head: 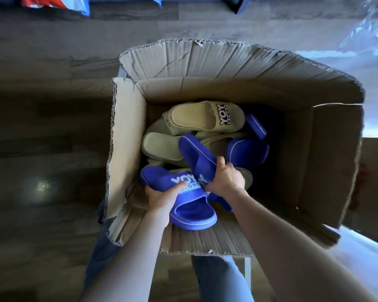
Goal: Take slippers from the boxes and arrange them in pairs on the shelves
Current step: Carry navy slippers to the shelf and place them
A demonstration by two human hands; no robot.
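Open cardboard box (314,153) fills centre frame, standing on a wood floor (42,127). Lower centre, I log the left hand (163,200) with fingers curled round a blue slipper (190,214), thumb on its printed strap. Just right of it, the right hand (225,179) grips a second blue slipper (196,153) at the strap end, its other end tilted toward upper left. Both of these 2 sit inside the box over a heap: beige slippers (196,118) toward the top, more blue ones (247,151) at right.
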